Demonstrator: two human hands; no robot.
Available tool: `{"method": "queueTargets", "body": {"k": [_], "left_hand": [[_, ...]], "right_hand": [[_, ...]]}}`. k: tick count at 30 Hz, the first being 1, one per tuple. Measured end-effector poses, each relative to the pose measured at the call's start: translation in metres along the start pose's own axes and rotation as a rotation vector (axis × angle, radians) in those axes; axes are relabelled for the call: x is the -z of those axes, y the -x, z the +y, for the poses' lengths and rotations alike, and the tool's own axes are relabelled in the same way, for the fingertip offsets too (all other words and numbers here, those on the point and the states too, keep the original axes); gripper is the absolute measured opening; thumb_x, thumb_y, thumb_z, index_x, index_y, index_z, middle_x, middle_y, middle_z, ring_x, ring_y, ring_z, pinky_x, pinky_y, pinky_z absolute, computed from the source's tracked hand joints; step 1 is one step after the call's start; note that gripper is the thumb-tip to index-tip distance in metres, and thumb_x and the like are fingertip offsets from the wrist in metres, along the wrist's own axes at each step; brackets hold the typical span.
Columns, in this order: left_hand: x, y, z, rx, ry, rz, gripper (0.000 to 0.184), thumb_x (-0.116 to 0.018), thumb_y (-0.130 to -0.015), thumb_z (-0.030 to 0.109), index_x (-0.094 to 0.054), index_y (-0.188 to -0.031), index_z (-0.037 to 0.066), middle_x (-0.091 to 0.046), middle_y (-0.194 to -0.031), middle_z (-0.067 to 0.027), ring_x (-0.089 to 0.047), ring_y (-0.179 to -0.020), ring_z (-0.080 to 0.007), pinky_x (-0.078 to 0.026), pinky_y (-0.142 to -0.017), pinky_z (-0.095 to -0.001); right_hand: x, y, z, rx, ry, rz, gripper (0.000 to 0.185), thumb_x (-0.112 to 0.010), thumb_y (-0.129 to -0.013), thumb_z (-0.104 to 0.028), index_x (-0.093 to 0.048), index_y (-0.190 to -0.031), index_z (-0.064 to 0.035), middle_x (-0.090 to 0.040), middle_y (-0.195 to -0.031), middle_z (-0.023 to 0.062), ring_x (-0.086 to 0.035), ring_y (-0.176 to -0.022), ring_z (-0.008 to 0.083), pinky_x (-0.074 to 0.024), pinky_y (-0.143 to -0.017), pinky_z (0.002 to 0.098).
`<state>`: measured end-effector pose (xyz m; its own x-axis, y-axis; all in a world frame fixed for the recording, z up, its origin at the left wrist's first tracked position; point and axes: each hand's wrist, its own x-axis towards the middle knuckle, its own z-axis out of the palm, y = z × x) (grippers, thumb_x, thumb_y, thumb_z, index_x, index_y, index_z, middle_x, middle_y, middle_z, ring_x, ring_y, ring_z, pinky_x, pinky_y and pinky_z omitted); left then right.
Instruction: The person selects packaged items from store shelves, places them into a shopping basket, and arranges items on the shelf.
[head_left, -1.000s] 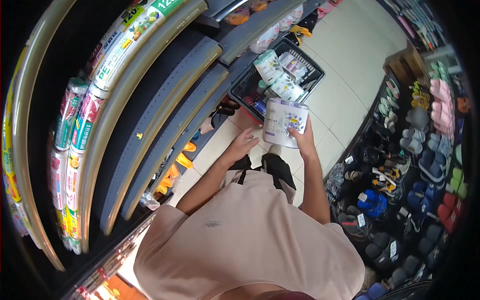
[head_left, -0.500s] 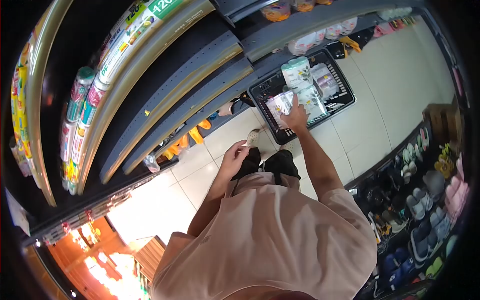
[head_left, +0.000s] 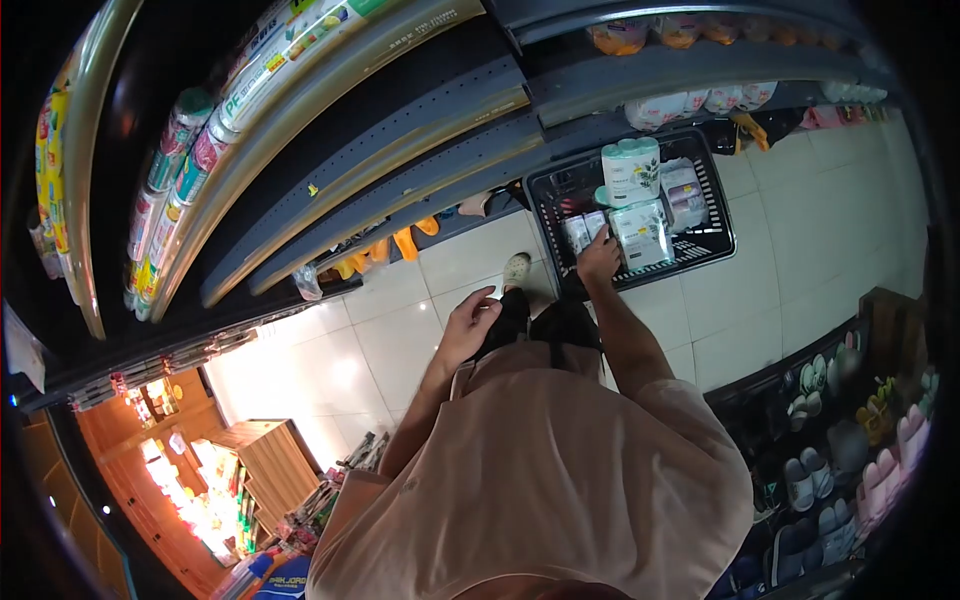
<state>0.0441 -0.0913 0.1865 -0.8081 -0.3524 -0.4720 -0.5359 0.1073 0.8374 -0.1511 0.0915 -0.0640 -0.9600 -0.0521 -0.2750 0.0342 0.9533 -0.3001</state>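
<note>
My right hand (head_left: pixel 598 260) reaches over the near rim of a black shopping basket (head_left: pixel 640 277). Its fingers are closed at the corner of a small white pack (head_left: pixel 578 234), low in the basket's near left part; the fingertips are partly hidden. Beside it in the basket are a white-and-green pack of rolls (head_left: pixel 632 172), a similar flat pack (head_left: pixel 642 235) and a clear-wrapped pack with purple (head_left: pixel 684 195). My left hand (head_left: pixel 470 325) hangs over my thigh, fingers loosely bent and apart, holding nothing.
Dark shelves (head_left: pixel 420 150) run along the left and far side, with rolled bags (head_left: pixel 180 200) on one. Orange slippers (head_left: pixel 405 243) stick out below. Racks of slippers (head_left: pixel 810 480) stand at right. A wooden cabinet (head_left: pixel 262 465) is at lower left. My shoe (head_left: pixel 517 268) stands near the basket.
My right hand has lowered with the small white pack, which now sits deeper in the basket. The view has shifted, so the basket appears farther right and lower. My left hand stays much the same.
</note>
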Motion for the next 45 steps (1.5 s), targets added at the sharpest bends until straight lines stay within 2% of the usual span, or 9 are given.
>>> {"method": "queueTargets", "body": {"k": [3,7,11,15,22,25,31,39,45], "left_hand": [[-0.007,-0.003,0.007,0.0,-0.016,-0.043,0.044,-0.061,-0.1,0.023,-0.053,-0.136,-0.001,-0.068,-0.113,-0.0117,-0.062,-0.103,-0.0162,-0.049,-0.091,-0.029],[-0.018,-0.012,0.019,-0.005,-0.077,-0.072,0.044,-0.062,-0.099,0.022,-0.054,-0.135,-0.001,-0.068,-0.113,-0.013,-0.062,-0.103,-0.0169,-0.049,-0.091,-0.0292],[-0.036,-0.02,0.028,-0.075,-0.077,-0.107,0.044,-0.062,-0.099,0.022,-0.054,-0.135,-0.002,-0.068,-0.112,-0.0146,-0.063,-0.101,-0.0174,-0.049,-0.09,-0.0298],[-0.06,-0.032,0.032,-0.163,-0.113,-0.186,0.044,-0.062,-0.098,0.021,-0.054,-0.135,-0.002,-0.068,-0.112,-0.0154,-0.063,-0.101,-0.0175,-0.05,-0.091,-0.0309],[-0.119,-0.042,0.045,-0.247,-0.125,-0.32,0.045,-0.066,-0.095,0.025,-0.057,-0.131,0.0,-0.07,-0.106,-0.016,-0.067,-0.095,-0.0196,-0.053,-0.085,-0.0323],[-0.14,-0.042,0.049,-0.253,-0.122,-0.386,0.044,-0.066,-0.095,0.024,-0.057,-0.131,-0.001,-0.07,-0.106,-0.0158,-0.067,-0.094,-0.0197,-0.053,-0.083,-0.0321],[-0.155,-0.029,0.066,-0.196,-0.162,-0.475,0.041,-0.064,-0.097,0.017,-0.056,-0.133,0.0,-0.068,-0.109,-0.0121,-0.065,-0.1,-0.0165,-0.052,-0.088,-0.0299],[-0.15,-0.032,0.047,-0.251,-0.09,-0.412,0.044,-0.067,-0.095,0.023,-0.057,-0.131,0.0,-0.07,-0.104,-0.0132,-0.067,-0.091,-0.0194,-0.054,-0.081,-0.0323],[-0.135,-0.019,0.055,-0.198,-0.138,-0.377,0.039,-0.062,-0.098,0.015,-0.056,-0.133,-0.001,-0.068,-0.109,-0.0128,-0.065,-0.099,-0.0167,-0.052,-0.087,-0.0294]], "right_hand": [[0.024,0.022,0.004,0.16,-0.013,0.104,0.07,-0.075,-0.077,-0.023,-0.048,-0.138,-0.0045,-0.052,-0.128,0.0237,-0.054,-0.116,0.0411,-0.0468,-0.094,0.052],[0.053,0.028,0.032,0.348,-0.153,-0.038,0.042,-0.072,-0.08,-0.022,-0.064,-0.118,-0.0044,-0.063,-0.116,0.0211,-0.06,-0.108,0.0405,-0.0509,-0.088,0.0522],[0.095,0.03,0.06,0.432,-0.371,-0.277,0.024,-0.068,-0.083,-0.018,-0.068,-0.102,-0.0028,-0.069,-0.094,0.0228,-0.066,-0.092,0.0406,-0.0532,-0.081,0.0478],[0.147,0.039,0.08,0.487,-0.469,-0.142,0.011,-0.066,-0.084,-0.01,-0.069,-0.09,-0.0014,-0.07,-0.087,0.0198,-0.068,-0.085,0.0388,-0.0537,-0.075,0.0459],[0.206,0.071,0.112,0.324,-0.615,-0.091,0.012,-0.067,-0.087,-0.01,-0.069,-0.088,0.0018,-0.07,-0.078,0.0174,-0.068,-0.069,0.0279,-0.0522,-0.065,0.0369],[0.217,0.093,0.123,0.276,-0.613,-0.098,0.014,-0.067,-0.086,-0.013,-0.069,-0.086,0.0005,-0.07,-0.081,0.0196,-0.069,-0.077,0.0377,-0.0537,-0.068,0.0432],[0.223,0.122,0.138,0.163,-0.53,-0.219,0.018,-0.066,-0.089,-0.016,-0.069,-0.085,0.0006,-0.068,-0.077,0.0204,-0.068,-0.073,0.0391,-0.0532,-0.067,0.0438],[0.213,0.123,0.131,0.336,-0.656,-0.117,0.014,-0.064,-0.088,-0.013,-0.069,-0.091,-0.0009,-0.068,-0.082,0.0205,-0.067,-0.077,0.0391,-0.0522,-0.068,0.0448],[0.22,0.11,0.112,0.42,-0.62,-0.148,0.014,-0.064,-0.088,-0.015,-0.068,-0.088,-0.0007,-0.068,-0.083,0.0209,-0.066,-0.08,0.0396,-0.0519,-0.07,0.0447]]}}
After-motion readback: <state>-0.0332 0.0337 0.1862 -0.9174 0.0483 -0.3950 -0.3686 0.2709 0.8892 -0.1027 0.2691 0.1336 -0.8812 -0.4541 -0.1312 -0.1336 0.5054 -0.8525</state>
